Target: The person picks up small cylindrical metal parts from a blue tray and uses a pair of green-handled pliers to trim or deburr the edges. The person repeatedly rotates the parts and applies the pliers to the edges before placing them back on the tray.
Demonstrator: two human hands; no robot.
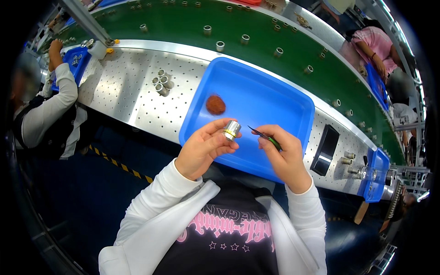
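My left hand (pixel 200 149) grips a shiny cylindrical metal fitting (pixel 232 130) with a yellow ring around it, tilted between thumb and fingers. Held in my right hand (pixel 285 157) is a slim dark pointed tool with a green part (pixel 270 139). Its tip points left toward the fitting, with a gap between them. Both hands are above the near part of a blue plastic tray (pixel 270 85). A rough reddish-brown clump (pixel 215 105) lies in the tray's left part, beyond my left hand.
Several metal fittings (pixel 161 87) stand on the perforated metal table (pixel 123 85) at left. A green conveyor (pixel 183 25) carries more fittings behind the tray. At right lie a black phone-like slab (pixel 325 150) and another blue tray (pixel 379 176). A co-worker (pixel 50 105) sits at left.
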